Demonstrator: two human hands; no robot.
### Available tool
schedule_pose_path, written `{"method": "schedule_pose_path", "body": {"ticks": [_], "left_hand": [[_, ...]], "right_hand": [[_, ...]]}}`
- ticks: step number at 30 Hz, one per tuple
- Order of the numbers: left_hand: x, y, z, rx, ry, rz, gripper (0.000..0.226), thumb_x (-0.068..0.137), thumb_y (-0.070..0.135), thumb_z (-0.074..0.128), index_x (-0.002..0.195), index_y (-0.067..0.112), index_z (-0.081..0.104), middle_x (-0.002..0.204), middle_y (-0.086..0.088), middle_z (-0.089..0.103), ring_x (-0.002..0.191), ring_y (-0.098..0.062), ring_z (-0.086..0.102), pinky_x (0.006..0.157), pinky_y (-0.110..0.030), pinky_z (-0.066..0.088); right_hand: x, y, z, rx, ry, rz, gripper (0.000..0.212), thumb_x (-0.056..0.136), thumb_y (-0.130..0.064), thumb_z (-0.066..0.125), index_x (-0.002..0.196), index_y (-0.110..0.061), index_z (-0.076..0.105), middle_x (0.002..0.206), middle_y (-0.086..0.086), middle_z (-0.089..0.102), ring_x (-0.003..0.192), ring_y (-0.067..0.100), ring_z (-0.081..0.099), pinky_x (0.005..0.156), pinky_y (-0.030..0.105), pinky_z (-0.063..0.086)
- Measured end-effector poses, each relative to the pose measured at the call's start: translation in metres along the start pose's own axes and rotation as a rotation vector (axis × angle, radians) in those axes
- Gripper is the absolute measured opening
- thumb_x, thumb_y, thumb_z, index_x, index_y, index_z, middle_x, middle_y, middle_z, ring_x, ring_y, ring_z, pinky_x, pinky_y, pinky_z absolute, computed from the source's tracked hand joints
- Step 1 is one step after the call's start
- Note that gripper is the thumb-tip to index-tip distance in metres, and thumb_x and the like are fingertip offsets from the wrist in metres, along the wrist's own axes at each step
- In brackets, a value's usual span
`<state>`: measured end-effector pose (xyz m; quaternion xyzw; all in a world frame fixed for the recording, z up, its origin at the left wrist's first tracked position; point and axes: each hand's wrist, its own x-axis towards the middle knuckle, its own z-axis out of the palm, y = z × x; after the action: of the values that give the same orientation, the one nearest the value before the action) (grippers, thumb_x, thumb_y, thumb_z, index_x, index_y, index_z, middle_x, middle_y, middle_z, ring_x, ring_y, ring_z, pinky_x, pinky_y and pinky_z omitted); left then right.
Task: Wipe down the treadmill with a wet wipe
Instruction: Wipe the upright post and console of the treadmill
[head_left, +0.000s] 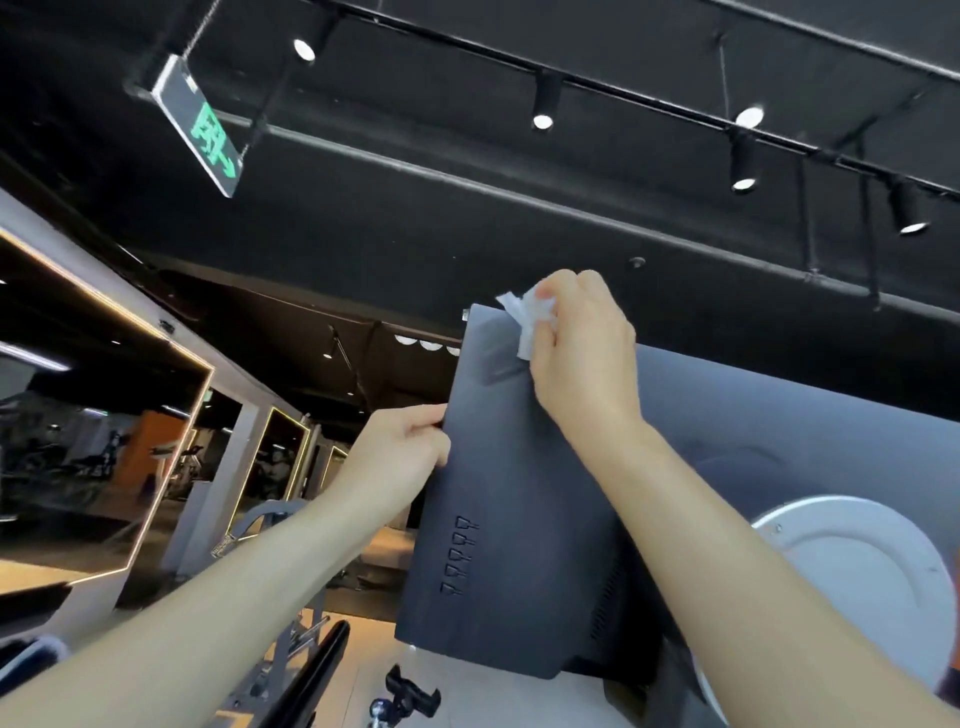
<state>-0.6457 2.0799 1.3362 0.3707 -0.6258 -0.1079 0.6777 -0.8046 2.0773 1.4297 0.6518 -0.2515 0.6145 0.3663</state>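
While the left hand (402, 452) pinches the panel (519, 493) edge to steady it, the right hand (582, 353) pinches a bunched wipe (530, 319) against the panel's top corner. Firm, overlapping downward strokes would likely clean best.

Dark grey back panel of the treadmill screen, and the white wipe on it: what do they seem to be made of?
The dark grey back panel looks like moulded matte plastic: even dull sheen, raised symbols and vent slots formed into it. The crumpled white wipe, in the grip of the right hand, looks like thin, soft non-woven cloth or paper; it creases limply. Wetness cannot be told.
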Motion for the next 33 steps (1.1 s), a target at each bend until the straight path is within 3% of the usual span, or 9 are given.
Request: {"method": "schedule_pose_path", "body": {"ticks": [3,5,10,15,18,22,27,30,33], "left_hand": [[0.0,-0.004,-0.006,-0.034,-0.01,-0.011,0.044,0.084,-0.001,0.059,0.091,0.042,0.064,0.069,0.028,0.071,0.073,0.014,0.066,0.075,-0.015,0.05],[-0.003,-0.009,-0.012,-0.081,-0.005,-0.031,0.036,0.073,0.009,0.062,0.096,0.036,0.069,0.08,0.018,0.077,0.091,-0.002,0.071,0.087,-0.028,0.053],[-0.018,-0.015,-0.023,-0.029,0.019,-0.1,0.042,0.088,-0.013,0.054,0.093,0.024,0.074,0.093,-0.001,0.074,0.097,-0.014,0.068,0.079,-0.023,0.05],[-0.02,-0.021,-0.027,-0.045,-0.044,-0.14,0.033,0.102,-0.003,0.049,0.128,0.006,0.067,0.117,-0.011,0.072,0.096,-0.006,0.067,0.081,-0.015,0.051],[-0.022,-0.024,-0.03,-0.085,-0.049,-0.14,0.034,0.105,0.001,0.047,0.135,0.003,0.062,0.121,-0.012,0.068,0.098,-0.003,0.066,0.078,-0.012,0.053],[-0.03,-0.023,-0.029,-0.127,-0.008,-0.209,0.042,0.093,-0.006,0.05,0.126,0.013,0.069,0.121,-0.008,0.073,0.111,-0.018,0.069,0.096,-0.028,0.055],[-0.033,-0.025,-0.028,-0.184,-0.009,-0.331,0.043,0.098,-0.008,0.044,0.135,0.003,0.062,0.132,-0.018,0.066,0.123,-0.03,0.064,0.111,-0.045,0.048],[-0.041,-0.037,-0.028,-0.126,-0.058,-0.376,0.041,0.096,-0.006,0.044,0.121,0.014,0.068,0.128,-0.011,0.07,0.115,-0.021,0.068,0.107,-0.04,0.05],[-0.044,-0.043,-0.023,-0.147,-0.041,-0.439,0.04,0.098,-0.007,0.043,0.123,0.012,0.067,0.127,-0.009,0.069,0.118,-0.022,0.066,0.109,-0.04,0.049]], "right_hand": [[-0.014,-0.025,0.023,-0.031,-0.049,-0.109,0.026,0.086,0.007,0.061,0.102,-0.013,0.064,0.095,0.005,0.048,0.072,0.021,0.048,0.058,0.027,0.03],[-0.045,-0.033,0.036,-0.071,-0.167,-0.192,0.037,0.082,0.001,0.071,0.114,-0.016,0.068,0.093,0.005,0.053,0.071,0.017,0.047,0.057,0.022,0.029],[-0.09,-0.024,0.039,-0.092,-0.396,-0.499,0.029,0.064,0.0,0.089,0.085,-0.007,0.071,0.08,0.007,0.055,0.064,0.018,0.049,0.054,0.023,0.028],[0.011,-0.021,0.015,-0.158,-0.095,-0.181,0.01,0.092,-0.001,0.059,0.09,-0.011,0.06,0.095,0.007,0.05,0.071,0.018,0.047,0.054,0.03,0.036],[-0.003,-0.023,0.017,-0.103,-0.1,-0.112,0.015,0.094,-0.003,0.06,0.107,-0.01,0.064,0.103,0.006,0.054,0.079,0.022,0.055,0.063,0.031,0.043],[-0.102,-0.035,0.034,-0.116,-0.369,-0.311,0.032,0.075,-0.002,0.075,0.1,-0.018,0.064,0.085,0.002,0.049,0.069,0.02,0.052,0.051,0.028,0.031],[-0.143,-0.02,0.04,-0.177,-0.517,-0.662,0.028,0.063,-0.011,0.09,0.084,-0.01,0.072,0.08,0.007,0.059,0.071,0.026,0.054,0.055,0.035,0.043],[-0.089,-0.018,0.032,-0.209,-0.333,-0.474,0.029,0.074,-0.003,0.084,0.098,-0.009,0.069,0.085,0.006,0.054,0.072,0.022,0.049,0.055,0.032,0.034],[-0.049,-0.012,0.02,-0.164,-0.192,-0.206,0.027,0.095,-0.008,0.067,0.121,-0.012,0.061,0.109,0.006,0.059,0.086,0.018,0.05,0.069,0.026,0.035]]}}
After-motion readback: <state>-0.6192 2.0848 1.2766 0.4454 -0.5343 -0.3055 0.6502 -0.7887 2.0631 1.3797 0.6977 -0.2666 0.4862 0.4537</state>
